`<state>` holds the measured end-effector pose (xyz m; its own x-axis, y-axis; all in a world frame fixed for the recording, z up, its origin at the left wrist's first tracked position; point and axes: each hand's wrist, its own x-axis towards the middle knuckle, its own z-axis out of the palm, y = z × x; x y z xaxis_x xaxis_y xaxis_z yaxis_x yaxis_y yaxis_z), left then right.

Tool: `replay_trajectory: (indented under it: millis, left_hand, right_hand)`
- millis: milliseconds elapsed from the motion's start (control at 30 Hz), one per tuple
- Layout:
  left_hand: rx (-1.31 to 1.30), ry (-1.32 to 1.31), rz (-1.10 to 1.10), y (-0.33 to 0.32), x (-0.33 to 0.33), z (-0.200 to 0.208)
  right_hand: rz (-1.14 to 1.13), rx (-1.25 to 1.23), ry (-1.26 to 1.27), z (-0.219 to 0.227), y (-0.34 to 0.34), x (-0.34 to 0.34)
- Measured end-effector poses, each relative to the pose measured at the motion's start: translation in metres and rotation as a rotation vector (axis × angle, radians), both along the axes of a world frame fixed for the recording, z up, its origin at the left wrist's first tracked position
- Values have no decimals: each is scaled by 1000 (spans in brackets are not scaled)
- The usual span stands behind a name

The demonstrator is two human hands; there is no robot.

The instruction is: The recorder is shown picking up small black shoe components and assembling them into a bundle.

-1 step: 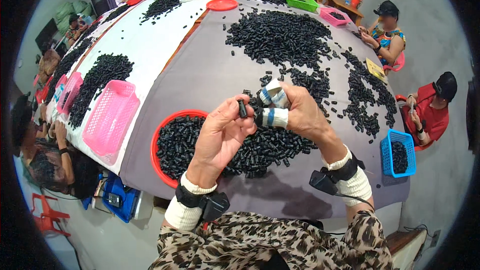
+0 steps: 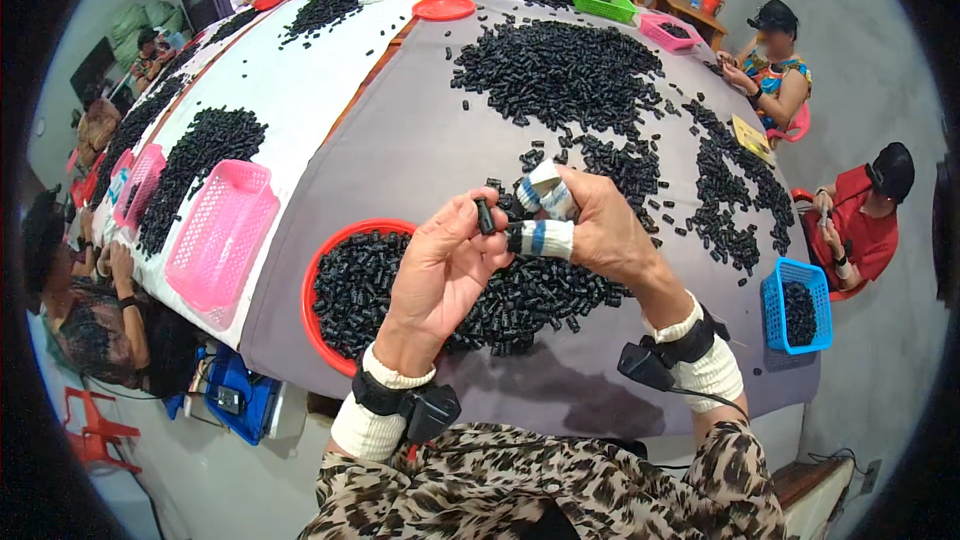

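My left hand (image 2: 440, 275) pinches a small black ribbed cylindrical piece (image 2: 485, 216) between thumb and fingers, held above the table. Close to its right, my right hand (image 2: 600, 225) has its thumb and index finger wrapped in white, blue and black striped finger covers (image 2: 545, 237). Those fingers are curled and closed; whatever lies between them is hidden. Beneath both hands is a red round tray (image 2: 312, 285) heaped with the same black pieces, and more of them spill onto the grey cloth (image 2: 350, 175) to its right.
A large pile of black pieces (image 2: 560, 75) covers the far middle. To the left stands a pink basket (image 2: 222, 240); at the right edge is a blue basket (image 2: 797, 340) partly filled with pieces. Several people sit around the table, one in a red shirt (image 2: 862, 225) at right.
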<state>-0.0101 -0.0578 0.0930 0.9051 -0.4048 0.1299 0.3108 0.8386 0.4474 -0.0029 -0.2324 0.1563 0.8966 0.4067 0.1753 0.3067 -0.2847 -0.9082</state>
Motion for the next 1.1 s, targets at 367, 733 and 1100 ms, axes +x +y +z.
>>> replay_trajectory:
  millis: [367, 733, 1100]
  left_hand:
    - [-35, 59, 41, -7, 8, -10]
    - [89, 10, 104, -23, 7, -6]
    - [113, 51, 116, -30, 4, -11]
  right_hand:
    - [-66, 20, -245, -24, 6, -1]
    - [-155, 115, -171, -36, -2, -2]
    - [-77, 188, 131, -25, -11, -8]
